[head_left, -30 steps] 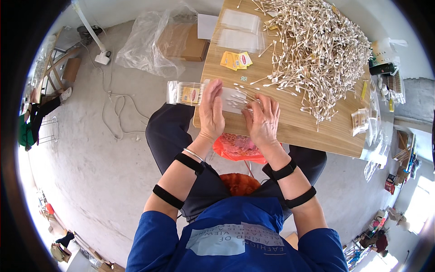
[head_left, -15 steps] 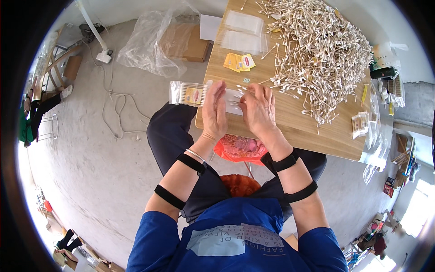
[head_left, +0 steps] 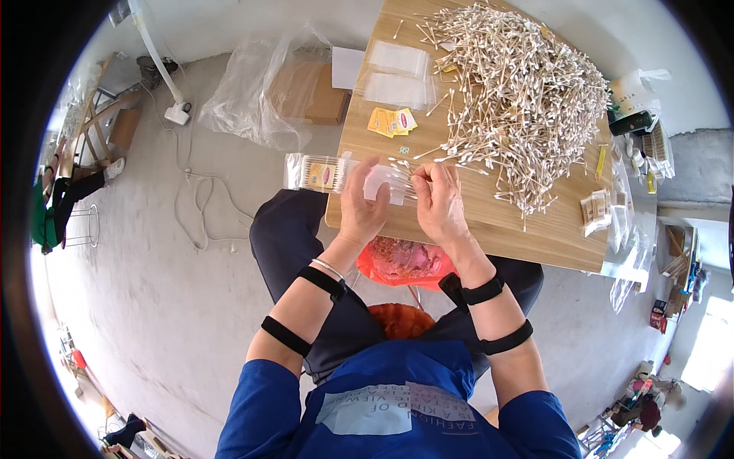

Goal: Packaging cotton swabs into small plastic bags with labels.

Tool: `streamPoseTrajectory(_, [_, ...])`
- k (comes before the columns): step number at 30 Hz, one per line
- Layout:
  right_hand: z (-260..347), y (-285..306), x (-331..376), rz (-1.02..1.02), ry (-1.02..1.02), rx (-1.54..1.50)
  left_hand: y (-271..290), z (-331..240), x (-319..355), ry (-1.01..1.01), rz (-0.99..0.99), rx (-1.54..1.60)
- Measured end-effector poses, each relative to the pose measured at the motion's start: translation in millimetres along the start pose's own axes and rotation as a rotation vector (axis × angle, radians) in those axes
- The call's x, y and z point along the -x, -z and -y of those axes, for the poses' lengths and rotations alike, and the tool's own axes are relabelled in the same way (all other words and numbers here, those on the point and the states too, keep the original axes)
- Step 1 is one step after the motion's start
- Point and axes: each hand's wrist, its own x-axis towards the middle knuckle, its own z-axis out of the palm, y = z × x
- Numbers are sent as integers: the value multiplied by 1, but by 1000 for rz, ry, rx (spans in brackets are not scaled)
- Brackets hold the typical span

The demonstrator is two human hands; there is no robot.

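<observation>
At the table's near edge, my left hand (head_left: 362, 205) has its thumb and fingers apart, beside a small white sheet (head_left: 375, 188). Several cotton swabs (head_left: 399, 177) lie across that sheet, side by side, white tips toward the far side. My right hand (head_left: 441, 203) is closed in a pinch at the right end of these swabs; its fingertips partly hide what they grip. Left of my left hand lies a clear packet of cotton swabs (head_left: 322, 174) with a yellow label. Just beyond the swabs is a small pale green piece (head_left: 404, 151).
A large heap of loose cotton swabs (head_left: 527, 99) covers the table's far right. Yellow cards (head_left: 391, 122) and clear bags (head_left: 397, 74) lie at the far left. Filled packets (head_left: 595, 212) are at the right edge. A red bag (head_left: 401, 260) hangs below the table edge.
My left thumb has spread away from the fingers, uncovering more of the white sheet. My right fingers have drawn together at the swabs. The whole view has shifted slightly.
</observation>
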Motion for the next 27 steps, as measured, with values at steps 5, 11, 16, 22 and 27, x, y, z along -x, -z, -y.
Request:
streamPoseTrajectory(5, [7,21,11,11,-117,-298,-2,-44,-9,207,119,214])
streamPoseTrajectory(11, [27,39,25,-25,-130,-452,-4,-83,-19,263,235,474])
streamPoseTrajectory(16, [48,61,32,-17,-102,-365,-4,-97,-11,391,191,675])
streamPoseTrajectory(22, [52,74,45,-15,-199,-390,-1,-125,-9,395,204,800])
streamPoseTrajectory(27, [55,81,53,-26,-145,-366,7,-133,-8,381,292,755])
